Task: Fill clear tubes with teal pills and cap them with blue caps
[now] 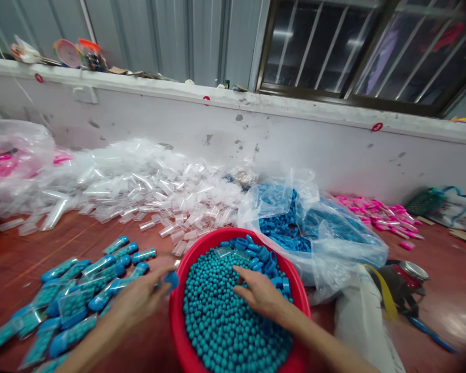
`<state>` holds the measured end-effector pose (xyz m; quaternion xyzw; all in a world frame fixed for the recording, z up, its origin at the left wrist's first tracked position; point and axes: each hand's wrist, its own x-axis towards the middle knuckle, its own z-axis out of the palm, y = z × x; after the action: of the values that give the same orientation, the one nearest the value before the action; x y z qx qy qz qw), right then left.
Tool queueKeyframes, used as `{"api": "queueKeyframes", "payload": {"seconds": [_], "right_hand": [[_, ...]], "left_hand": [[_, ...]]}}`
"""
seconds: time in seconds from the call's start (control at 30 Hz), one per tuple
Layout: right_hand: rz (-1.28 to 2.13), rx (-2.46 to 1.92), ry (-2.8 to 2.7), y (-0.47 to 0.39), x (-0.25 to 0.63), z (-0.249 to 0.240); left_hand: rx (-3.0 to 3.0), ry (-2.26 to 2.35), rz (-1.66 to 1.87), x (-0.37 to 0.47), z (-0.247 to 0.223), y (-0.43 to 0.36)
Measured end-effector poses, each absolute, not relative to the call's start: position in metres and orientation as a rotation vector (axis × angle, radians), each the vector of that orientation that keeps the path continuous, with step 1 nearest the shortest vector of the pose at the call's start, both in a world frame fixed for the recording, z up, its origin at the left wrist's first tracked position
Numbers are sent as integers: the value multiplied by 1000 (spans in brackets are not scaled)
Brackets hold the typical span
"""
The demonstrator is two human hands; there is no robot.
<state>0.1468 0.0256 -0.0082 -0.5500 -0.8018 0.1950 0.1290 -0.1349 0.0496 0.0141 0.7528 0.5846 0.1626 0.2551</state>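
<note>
A red basin (303,290) holds many small teal beads (221,305), with blue plastic caps (262,256) heaped along its far right side. Over the beads hovers my right hand (258,292), thumb and index finger apart and nothing visible between them. My left hand (149,292), smeared by motion, is at the basin's left rim with its fingers closed on a blue cap (171,280); whether a tube is attached cannot be made out. Left of the basin, clear tubes filled with teal beads and closed with blue caps (97,265) lie in a loose pile on the reddish floor.
Clear empty tubes (171,191) are heaped along the wall. A plastic bag of blue caps (281,233) stands behind the basin. Pink-capped tubes (384,212) lie at the right. A white sack (361,321) and a jar with a metal lid (411,272) are near the basin's right.
</note>
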Motion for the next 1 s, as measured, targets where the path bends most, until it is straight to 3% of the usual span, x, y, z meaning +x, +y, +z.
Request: {"api": "queueKeyframes", "payload": {"seconds": [0.13, 0.37, 0.53, 0.8, 1.0], "right_hand": [[290, -1764, -2376, 50, 152, -12], [167, -1757, -2384, 97, 103, -18], [274, -1709, -2306, 105, 112, -20], [495, -1625, -2246, 47, 154, 4], [228, -2213, -2429, -4, 181, 20]], "left_hand": [[2207, 2162, 360, -167, 25, 53], [2148, 1492, 624, -85, 16, 72], [1938, 1376, 780, -39, -6, 100], [1838, 1119, 549, -23, -10, 82], [1736, 1158, 296, -30, -16, 46]]}}
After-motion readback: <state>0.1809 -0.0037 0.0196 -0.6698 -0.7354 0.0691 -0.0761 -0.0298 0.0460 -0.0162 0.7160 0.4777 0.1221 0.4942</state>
